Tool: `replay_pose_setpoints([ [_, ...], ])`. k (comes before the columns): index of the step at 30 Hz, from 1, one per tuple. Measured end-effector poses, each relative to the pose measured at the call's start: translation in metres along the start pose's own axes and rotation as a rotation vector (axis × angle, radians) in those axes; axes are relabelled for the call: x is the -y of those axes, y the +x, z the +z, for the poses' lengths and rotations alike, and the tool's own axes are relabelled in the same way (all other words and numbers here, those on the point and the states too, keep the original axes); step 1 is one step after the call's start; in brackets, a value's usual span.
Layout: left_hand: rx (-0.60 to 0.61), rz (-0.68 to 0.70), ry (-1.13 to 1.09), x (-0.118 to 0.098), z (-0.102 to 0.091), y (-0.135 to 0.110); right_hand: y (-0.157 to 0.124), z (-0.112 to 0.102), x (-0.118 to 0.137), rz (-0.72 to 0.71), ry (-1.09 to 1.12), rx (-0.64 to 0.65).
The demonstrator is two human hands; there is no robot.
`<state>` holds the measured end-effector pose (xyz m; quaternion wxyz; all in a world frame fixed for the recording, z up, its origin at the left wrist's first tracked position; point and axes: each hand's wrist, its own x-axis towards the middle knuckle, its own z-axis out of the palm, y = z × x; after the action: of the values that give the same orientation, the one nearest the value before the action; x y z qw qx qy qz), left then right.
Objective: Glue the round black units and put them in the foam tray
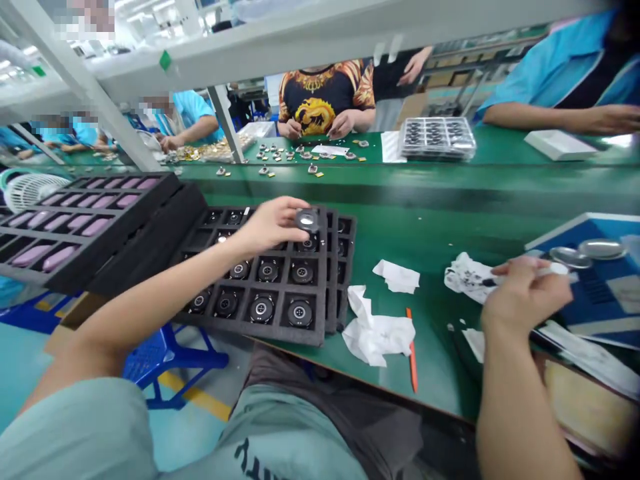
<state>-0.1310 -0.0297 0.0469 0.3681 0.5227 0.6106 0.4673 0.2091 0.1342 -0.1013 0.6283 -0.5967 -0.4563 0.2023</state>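
My left hand [277, 223] is closed on a round dark watch case [307, 219] with a shiny centre, held just above the upper right of a black foam tray [315, 327]. Round black watch cases [300, 312] sit in several of the tray's compartments. On the right, my right hand [520, 293] is closed around a thin tool with a white end [559, 268] and a dark tip; its exact kind does not show. That tip lies over a crumpled white tissue [467, 275] with black smudges.
More foam trays with pink pieces [60, 259] stand at left. White tissues [383, 337] and an orange stick [412, 353] lie on the green table [425, 227]. A blue box [595, 287] is at right. Across the bench, people handle small parts [313, 169]; a shelf beam [300, 47] crosses above.
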Motion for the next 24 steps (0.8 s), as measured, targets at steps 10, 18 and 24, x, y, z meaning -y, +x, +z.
replay_pose_setpoints([
  [10,0.009,0.070,0.308,0.031,-0.056,0.025,-0.006,0.003,0.006,-0.023,-0.159,0.036],
  [18,0.075,0.170,0.646,0.040,-0.058,0.035,0.005,-0.015,0.009,0.044,-0.267,0.133],
  [24,-0.054,0.043,0.816,0.025,-0.118,0.034,-0.037,-0.046,-0.007,-0.035,-0.356,0.217],
])
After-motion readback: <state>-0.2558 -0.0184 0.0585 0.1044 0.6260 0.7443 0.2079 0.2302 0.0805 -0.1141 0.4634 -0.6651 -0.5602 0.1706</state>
